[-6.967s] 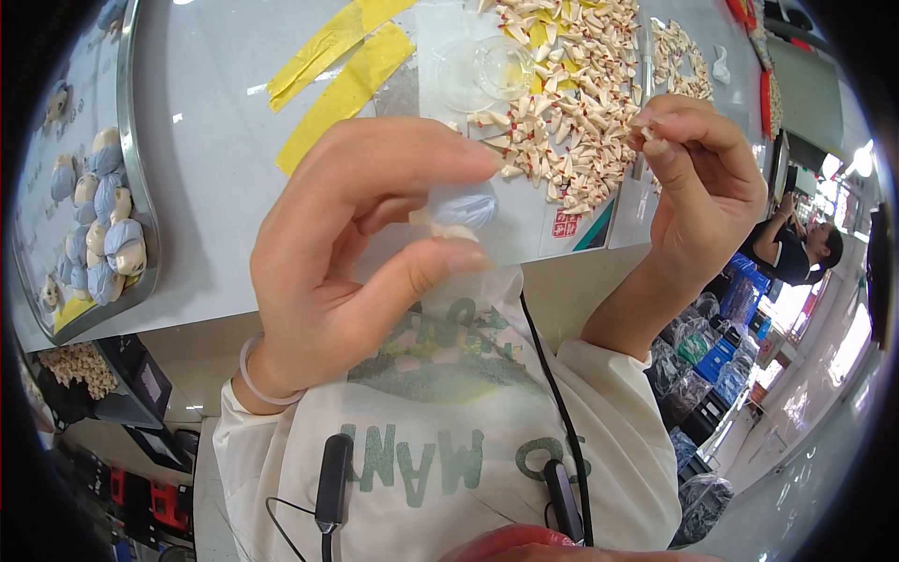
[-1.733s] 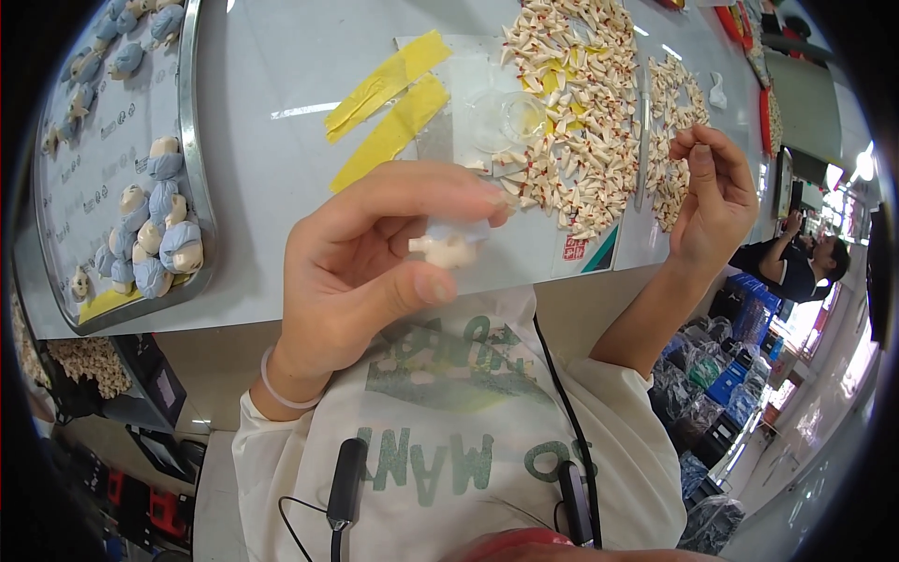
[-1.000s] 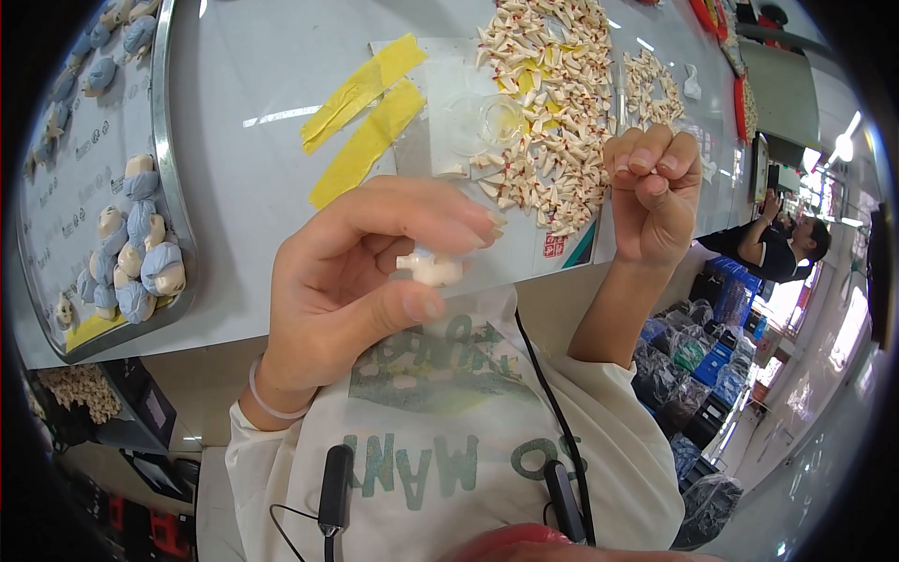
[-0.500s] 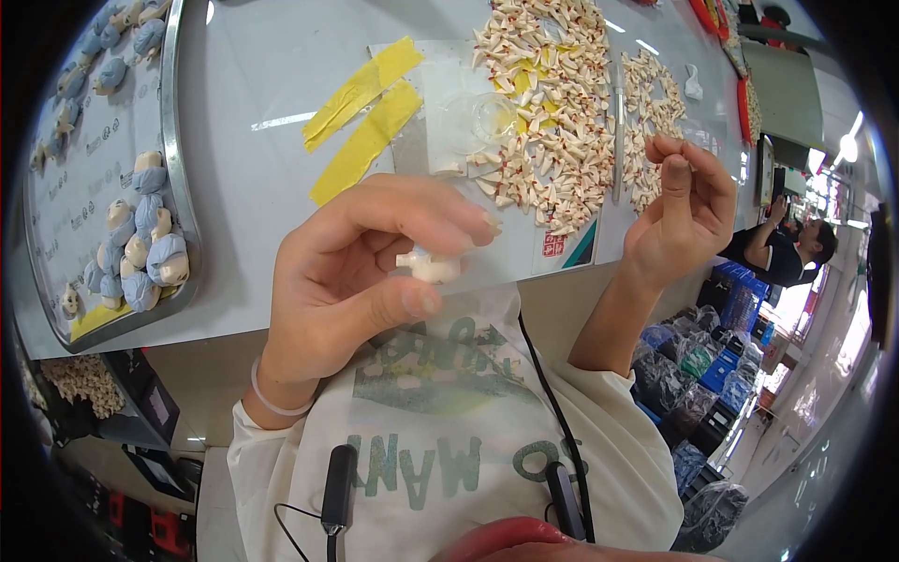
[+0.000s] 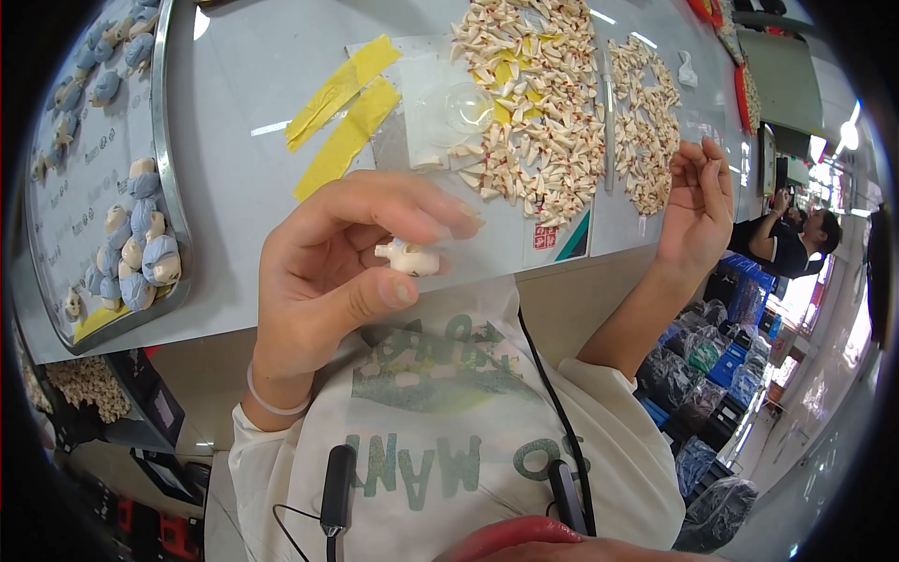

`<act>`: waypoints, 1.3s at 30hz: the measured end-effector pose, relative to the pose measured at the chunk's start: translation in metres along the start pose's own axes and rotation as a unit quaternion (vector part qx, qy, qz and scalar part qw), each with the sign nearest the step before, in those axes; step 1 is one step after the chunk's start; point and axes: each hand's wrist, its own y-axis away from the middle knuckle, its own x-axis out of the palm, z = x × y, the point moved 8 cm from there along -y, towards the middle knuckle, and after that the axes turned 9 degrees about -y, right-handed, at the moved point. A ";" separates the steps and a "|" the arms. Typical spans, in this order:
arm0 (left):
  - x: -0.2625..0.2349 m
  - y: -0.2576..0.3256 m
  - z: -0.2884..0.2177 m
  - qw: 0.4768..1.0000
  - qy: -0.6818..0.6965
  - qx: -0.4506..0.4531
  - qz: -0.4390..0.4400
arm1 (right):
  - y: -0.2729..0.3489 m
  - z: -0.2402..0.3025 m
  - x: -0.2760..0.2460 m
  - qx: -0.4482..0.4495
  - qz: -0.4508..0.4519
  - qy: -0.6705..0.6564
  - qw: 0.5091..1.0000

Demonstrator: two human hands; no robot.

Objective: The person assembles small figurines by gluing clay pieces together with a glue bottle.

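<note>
My left hand (image 5: 318, 262) holds a small cream-coloured figurine piece (image 5: 414, 259) with a stubby peg and a hint of pale blue, between the thumb and curled fingers above the table's near edge. My right hand (image 5: 698, 211) is raised beside the right-hand pile, with fingers bent and the thumb tip against them. Whatever it pinches, if anything, is too small to make out. Nearby, a large heap of small pointed cream pieces with reddish tips (image 5: 552, 140) covers the table. A narrower pile of similar pieces (image 5: 644, 103) lies beyond a thin metal strip (image 5: 609, 122).
At the left, a metal-rimmed tray (image 5: 167, 122) carries several blue-and-cream figurines (image 5: 161, 258). Two yellow tape strips (image 5: 346, 140) and a round clear dish (image 5: 468, 108) are near the heap. Bagged goods and crates (image 5: 721, 356) stand on the floor at right, where another person (image 5: 796, 239) is.
My left hand has moved slightly left with the figurine piece, which shows more clearly. My right hand has shifted a little right, its fingers now pointing more upward.
</note>
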 end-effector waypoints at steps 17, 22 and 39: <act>-0.003 0.000 0.004 0.997 -0.063 -0.022 -0.038 | 0.005 0.012 -0.021 -0.114 -0.087 0.096 0.985; 0.000 -0.002 0.003 0.997 -0.068 -0.028 -0.034 | 0.007 0.022 -0.025 -0.153 -0.110 0.019 0.982; 0.001 -0.001 0.001 0.999 -0.010 0.032 -0.007 | 0.021 -0.002 0.031 -0.099 0.078 0.107 0.986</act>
